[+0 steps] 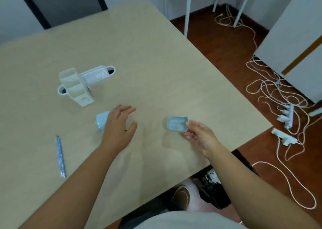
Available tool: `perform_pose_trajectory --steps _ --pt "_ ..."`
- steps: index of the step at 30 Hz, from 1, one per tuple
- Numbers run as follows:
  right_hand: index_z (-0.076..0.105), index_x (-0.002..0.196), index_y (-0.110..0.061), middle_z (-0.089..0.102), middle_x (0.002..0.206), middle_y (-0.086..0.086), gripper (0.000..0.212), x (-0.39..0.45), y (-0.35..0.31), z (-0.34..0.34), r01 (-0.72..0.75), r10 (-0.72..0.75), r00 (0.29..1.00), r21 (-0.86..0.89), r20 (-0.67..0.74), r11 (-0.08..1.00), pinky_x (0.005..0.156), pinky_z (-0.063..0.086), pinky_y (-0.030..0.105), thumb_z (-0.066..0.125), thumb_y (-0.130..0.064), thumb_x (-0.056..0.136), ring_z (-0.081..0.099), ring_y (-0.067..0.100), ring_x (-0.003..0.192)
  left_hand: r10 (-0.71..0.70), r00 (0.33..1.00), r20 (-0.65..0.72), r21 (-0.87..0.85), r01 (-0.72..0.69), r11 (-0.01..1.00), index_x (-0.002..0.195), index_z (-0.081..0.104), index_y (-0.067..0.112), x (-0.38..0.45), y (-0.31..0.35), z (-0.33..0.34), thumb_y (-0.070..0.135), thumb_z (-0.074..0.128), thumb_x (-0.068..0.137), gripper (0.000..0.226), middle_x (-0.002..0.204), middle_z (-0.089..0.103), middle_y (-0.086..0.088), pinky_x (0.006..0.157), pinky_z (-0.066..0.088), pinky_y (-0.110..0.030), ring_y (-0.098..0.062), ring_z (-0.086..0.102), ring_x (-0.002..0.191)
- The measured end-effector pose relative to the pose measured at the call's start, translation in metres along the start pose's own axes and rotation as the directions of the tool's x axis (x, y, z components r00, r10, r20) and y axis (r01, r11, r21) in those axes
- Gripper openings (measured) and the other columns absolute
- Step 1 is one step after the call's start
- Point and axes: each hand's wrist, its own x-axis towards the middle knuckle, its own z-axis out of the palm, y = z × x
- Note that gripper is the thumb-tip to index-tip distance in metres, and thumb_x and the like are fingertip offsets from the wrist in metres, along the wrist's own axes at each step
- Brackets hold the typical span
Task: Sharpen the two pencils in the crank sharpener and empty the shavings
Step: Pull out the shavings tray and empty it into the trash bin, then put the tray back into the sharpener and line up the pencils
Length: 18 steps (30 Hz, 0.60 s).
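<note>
Blue patterned pencil [60, 156] lies on the beige desk [156, 63], well left of the pale-blue plastic crank sharpener [101, 122]. Left hand [118, 129] hovers over the sharpener, fingers spread, likely to steady it. Right of the sharpener, right hand [200, 138] fingers pinch the pale-blue shavings drawer [176, 125], open side up, probably for refitting.

The pale blue sharpener [102, 122] sits on the table, partly hidden. Its matching shavings drawer [176, 125] is out, well apart to the right, open side up. A blue patterned pencil [60, 156] lies flat at the left.
</note>
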Motion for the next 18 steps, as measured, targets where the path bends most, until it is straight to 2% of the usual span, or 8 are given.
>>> perform_pose_trajectory --steps 2,4,6,8,11,14,16,18 --pt "0.057 0.112 -0.005 0.064 0.089 0.010 0.026 0.009 0.007 0.036 -0.039 0.044 0.998 -0.083 0.051 0.996 0.067 0.053 0.022 0.063 -0.011 0.087 0.058 0.017 0.072 -0.028 0.999 -0.040 0.065 0.031 0.997 0.121 0.061 0.019 0.000 -0.027 -0.018 0.032 0.055 0.076 0.047 0.126 0.057 -0.004 0.106 0.037 -0.041 -0.028 0.050 0.121" --pt "0.056 0.112 -0.004 0.063 0.087 0.012 0.027 0.017 0.013 0.069 -0.054 0.068 0.994 -0.159 0.087 0.986 0.067 0.049 0.025 0.062 -0.008 0.087 0.057 0.019 0.070 -0.057 0.996 -0.072 0.126 0.066 0.990 0.120 0.061 0.017 -0.002 -0.051 -0.033 0.034 0.053 0.076 0.048 0.124 0.058 -0.005 0.103 0.037 -0.038 -0.028 0.052 0.116" --pt "0.055 0.113 -0.001 0.061 0.083 0.014 0.028 0.027 0.017 0.098 -0.053 0.075 0.992 -0.206 0.101 0.977 0.060 0.045 0.025 0.062 -0.005 0.086 0.055 0.020 0.064 -0.096 0.993 -0.073 0.163 0.107 0.981 0.121 0.061 0.017 -0.004 -0.069 -0.043 0.040 0.050 0.076 0.052 0.126 0.057 -0.006 0.103 0.037 -0.038 -0.028 0.051 0.117" --pt "0.054 0.112 0.000 0.060 0.076 0.013 0.028 0.037 0.022 0.123 -0.050 0.077 0.992 -0.254 0.100 0.966 0.052 0.043 0.023 0.063 -0.004 0.085 0.052 0.020 0.058 -0.132 0.990 -0.039 0.175 0.137 0.975 0.125 0.058 0.019 -0.006 -0.081 -0.047 0.035 0.057 0.080 0.048 0.131 0.055 -0.006 0.104 0.038 -0.040 -0.029 0.049 0.120" --pt "0.055 0.104 -0.005 0.059 0.073 0.011 0.021 0.050 0.033 0.153 -0.052 0.084 0.992 -0.315 0.089 0.948 0.042 0.043 0.017 0.064 -0.006 0.085 0.052 0.019 0.056 -0.119 0.992 0.037 0.149 0.112 0.982 0.129 0.055 0.022 -0.005 -0.097 -0.048 0.023 0.067 0.083 0.047 0.137 0.051 -0.003 0.104 0.039 -0.039 -0.028 0.046 0.124" --pt "0.056 0.101 -0.009 0.060 0.072 0.008 0.019 0.058 0.041 0.177 -0.062 0.091 0.994 -0.380 0.060 0.923 0.046 0.045 0.018 0.065 -0.008 0.085 0.054 0.016 0.055 -0.119 0.987 0.107 0.086 0.110 0.990 0.127 0.056 0.027 -0.003 -0.106 -0.049 0.023 0.065 0.085 0.043 0.137 0.050 0.000 0.101 0.043 -0.036 -0.022 0.050 0.121" --pt "0.058 0.099 -0.009 0.059 0.070 0.007 0.015 0.061 0.045 0.188 -0.058 0.091 0.994 -0.405 0.061 0.912 0.043 0.043 0.017 0.064 -0.007 0.086 0.050 0.014 0.051 -0.117 0.985 0.126 0.046 0.112 0.993 0.125 0.059 0.025 -0.003 -0.108 -0.048 0.019 0.065 0.085 0.040 0.136 0.051 0.000 0.099 0.045 -0.035 -0.021 0.054 0.118" --pt "0.059 0.095 -0.010 0.059 0.071 0.007 0.011 0.065 0.049 0.195 -0.054 0.095 0.993 -0.431 0.074 0.901 0.049 0.045 0.021 0.064 -0.007 0.085 0.050 0.016 0.052 -0.105 0.988 0.116 0.026 0.103 0.994 0.123 0.061 0.023 -0.003 -0.110 -0.046 0.014 0.066 0.084 0.040 0.135 0.052 -0.001 0.098 0.045 -0.032 -0.021 0.055 0.117"
